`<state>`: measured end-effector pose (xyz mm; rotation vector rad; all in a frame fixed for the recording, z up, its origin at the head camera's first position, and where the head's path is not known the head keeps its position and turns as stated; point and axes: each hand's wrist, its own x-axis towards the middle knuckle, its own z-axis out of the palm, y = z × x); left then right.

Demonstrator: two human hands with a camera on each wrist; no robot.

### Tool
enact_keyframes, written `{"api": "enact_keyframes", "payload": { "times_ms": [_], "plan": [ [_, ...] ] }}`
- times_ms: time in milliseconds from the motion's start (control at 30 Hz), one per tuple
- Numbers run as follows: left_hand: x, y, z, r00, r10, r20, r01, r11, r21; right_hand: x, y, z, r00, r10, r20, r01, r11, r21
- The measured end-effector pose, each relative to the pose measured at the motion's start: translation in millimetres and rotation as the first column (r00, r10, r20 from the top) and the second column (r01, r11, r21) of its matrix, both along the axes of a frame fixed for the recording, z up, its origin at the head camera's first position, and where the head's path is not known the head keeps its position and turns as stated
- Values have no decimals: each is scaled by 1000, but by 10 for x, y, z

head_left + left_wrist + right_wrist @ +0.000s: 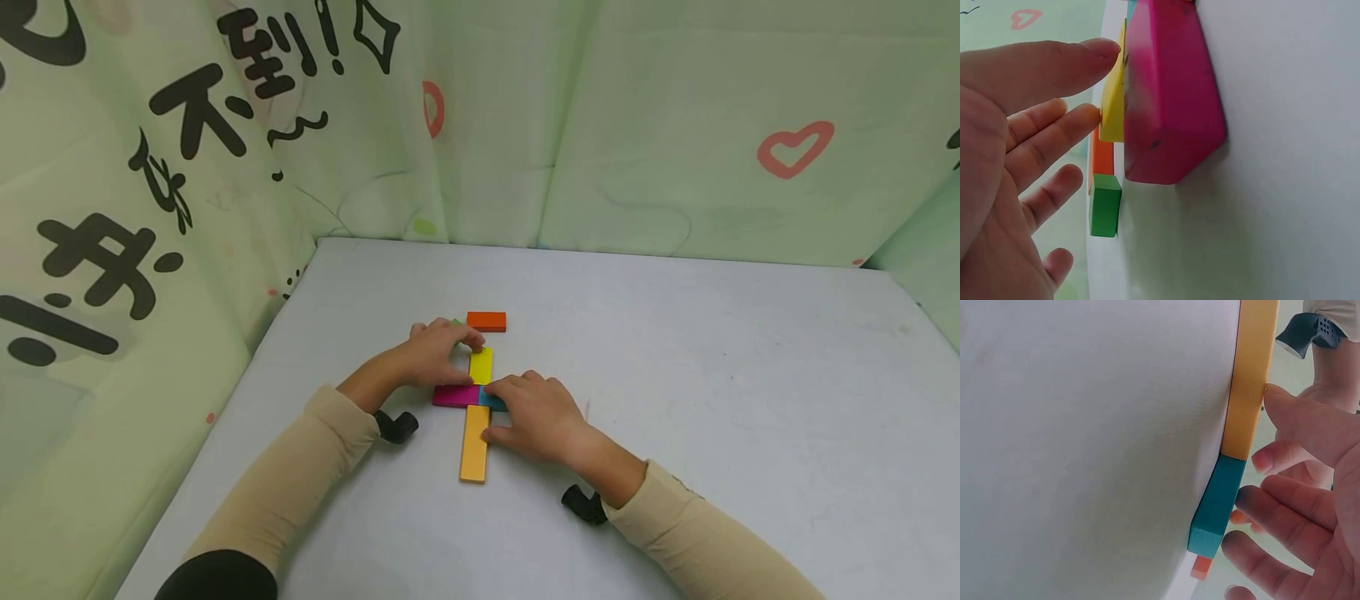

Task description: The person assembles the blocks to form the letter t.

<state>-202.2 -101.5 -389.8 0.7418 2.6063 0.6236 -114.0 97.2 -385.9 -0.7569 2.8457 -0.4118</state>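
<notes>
Flat coloured blocks lie in a cross on the table. A yellow block points away from me, a magenta block left, a teal block right, and a light orange block towards me. My left hand reaches over from the left, its thumb by the yellow and magenta blocks and a fingertip at the yellow block's far end. With fingers spread, my right hand has its fingertips on the teal block and its thumb at the light orange block's side. Relaxed fingers show in both wrist views.
Beyond the cross lies a red-orange block. A green block beside it is mostly hidden behind my left hand in the head view. Black wrist-worn devices stick out near the table surface. Pale green curtains hang around the white table.
</notes>
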Motion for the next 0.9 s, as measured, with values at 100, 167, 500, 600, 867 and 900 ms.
{"api": "enact_keyframes", "payload": {
  "times_ms": [100,167,500,600,867,900],
  "plan": [
    [27,-23,-8,1000,-11,-4,11,1000,2,2,0,-2,1000,2,-3,-2,1000,0],
    [46,-38,-16,1000,-19,-5,19,1000,3,2,-1,-4,1000,4,-5,-4,1000,1],
    [188,-81,-51,1000,-18,-9,18,999,27,-1,-2,1,1000,7,-6,-7,1000,7],
    [239,-84,-57,1000,-14,-16,15,1000,25,-6,-1,1,1000,8,-8,-8,1000,6],
    [380,-83,-66,1000,20,-12,-20,999,31,-9,4,-5,1000,9,-10,-9,1000,2],
    [397,-83,-68,1000,26,-10,-25,999,35,-8,5,-5,1000,9,-9,-9,1000,1]
  ]
}}
